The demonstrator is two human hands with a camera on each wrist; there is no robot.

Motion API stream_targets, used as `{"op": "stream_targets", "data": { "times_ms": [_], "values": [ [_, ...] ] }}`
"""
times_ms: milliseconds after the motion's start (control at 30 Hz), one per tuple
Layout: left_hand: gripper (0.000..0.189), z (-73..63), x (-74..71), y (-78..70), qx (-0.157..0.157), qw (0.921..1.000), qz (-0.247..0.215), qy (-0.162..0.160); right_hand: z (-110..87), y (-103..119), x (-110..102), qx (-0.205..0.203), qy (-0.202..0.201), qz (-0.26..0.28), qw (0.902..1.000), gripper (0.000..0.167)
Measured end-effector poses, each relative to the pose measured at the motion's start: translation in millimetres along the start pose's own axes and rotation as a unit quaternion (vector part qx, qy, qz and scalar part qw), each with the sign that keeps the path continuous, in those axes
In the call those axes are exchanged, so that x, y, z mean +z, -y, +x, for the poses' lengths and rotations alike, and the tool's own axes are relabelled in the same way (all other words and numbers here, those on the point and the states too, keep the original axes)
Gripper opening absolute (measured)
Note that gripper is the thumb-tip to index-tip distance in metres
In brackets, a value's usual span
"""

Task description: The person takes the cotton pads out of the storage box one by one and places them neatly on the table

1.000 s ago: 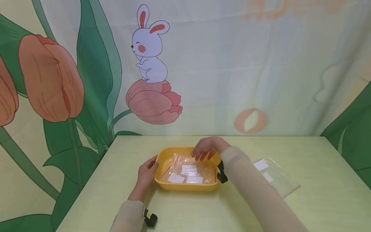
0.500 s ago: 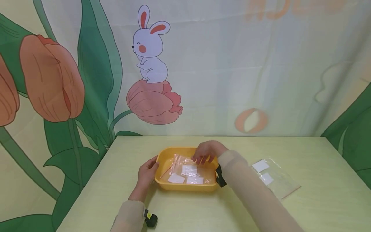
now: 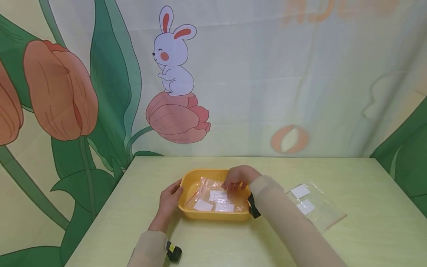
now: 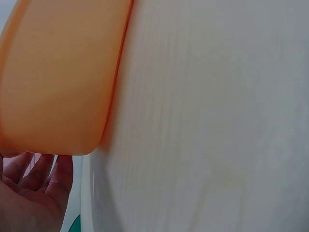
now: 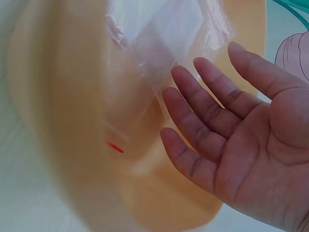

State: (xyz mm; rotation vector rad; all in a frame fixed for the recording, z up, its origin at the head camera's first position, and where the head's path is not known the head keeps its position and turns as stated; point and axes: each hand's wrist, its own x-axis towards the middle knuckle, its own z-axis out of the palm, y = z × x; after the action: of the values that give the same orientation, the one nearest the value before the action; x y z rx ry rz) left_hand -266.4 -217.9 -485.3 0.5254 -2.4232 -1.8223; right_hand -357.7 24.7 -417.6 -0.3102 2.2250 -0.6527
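Note:
A yellow plastic basin (image 3: 217, 216) stands on the table, holding clear plastic zip bags (image 3: 213, 183) with white rectangles on or in them. At its left end my left hand (image 3: 169, 200) grips the rim; the left wrist view shows its fingers (image 4: 59, 179) against the basin's outer wall (image 4: 58, 87), the thumb out of sight there. Over the basin's right part reaches my right hand (image 3: 241, 177). In the right wrist view its fingers (image 5: 193, 92) are spread and slightly bent beside the bags (image 5: 154, 53), gripping nothing.
Right of the basin, another clear bag (image 3: 325, 211) with two white rectangles lies flat on the table (image 3: 373, 193), partly behind the right sleeve (image 3: 290, 218). A printed curtain (image 3: 247, 81) with a rabbit and tulips hangs behind the table.
My right hand has lowered slightly into the basin toward the bags. The left hand and the basin stay in place.

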Motion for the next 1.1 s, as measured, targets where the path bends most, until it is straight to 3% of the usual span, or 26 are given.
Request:
{"op": "stream_targets", "data": {
  "times_ms": [467, 800, 1100],
  "values": [
    [0.045, 0.4, 1.8, 0.1, -0.007, 1.0, -0.001, -0.001, 4.9, -0.2, 3.0, 0.014, -0.006, -0.023, 0.9996, 0.025],
    [0.045, -0.8, 1.4, -1.5, -0.009, 1.0, -0.003, -0.002, 5.2, 1.5, 4.7, 0.01, 0.021, -0.043, 0.9988, 0.024],
    [0.045, -0.3, 0.8, 0.0, -0.01, 0.9999, -0.003, -0.001, 11.4, 0.4, 4.5, -0.01, 0.057, -0.1, 0.9934, 0.024]
  ]
}}
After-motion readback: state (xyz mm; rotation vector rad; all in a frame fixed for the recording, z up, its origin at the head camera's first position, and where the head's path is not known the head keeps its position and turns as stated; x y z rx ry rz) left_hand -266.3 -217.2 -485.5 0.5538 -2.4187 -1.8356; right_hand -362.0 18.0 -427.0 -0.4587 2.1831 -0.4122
